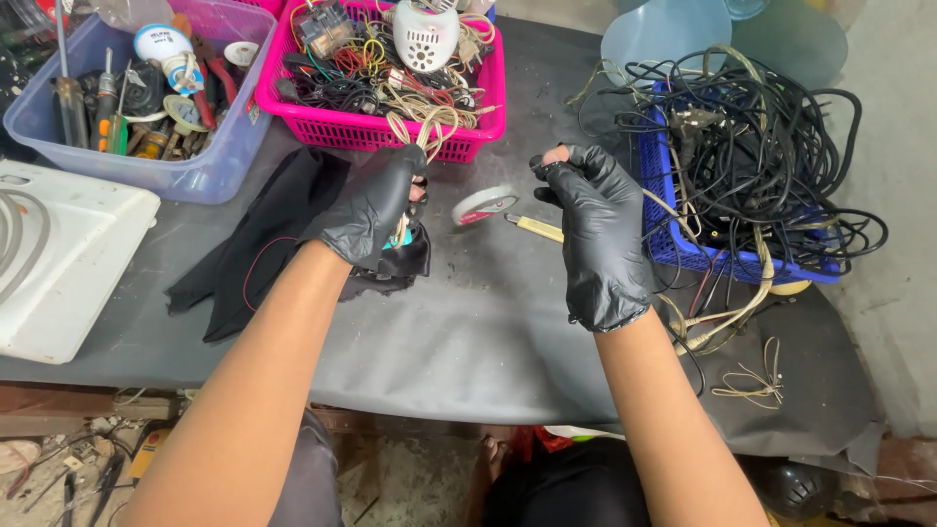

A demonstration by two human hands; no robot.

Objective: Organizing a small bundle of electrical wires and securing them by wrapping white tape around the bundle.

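A bundle of pale cord (422, 132) is gripped at the fingertips of the left hand (376, 205); the cord's long axis runs roughly upright, pointing away from the wearer toward the pink basket (468, 132) just beyond the knuckles. The left hand, in a black glove, is curled shut around the cord's lower end, with a small black-and-teal part (405, 256) seen directly beneath the palm; whether that part is held cannot be told. The left forearm is raised from lower left, wrist bent inward. The right hand (595, 234), also gloved in black, is held well apart from the left, fingers curled together into a loose fist with one torn fingertip exposed; nothing is visibly clamped in it. Between the two hands, on the dark mat (468, 342), a roll of tape (483, 205) and a yellow-handled tool (537, 227) are seen. A blue basket of black cables (752, 166) lies just beside the right hand's outer side.
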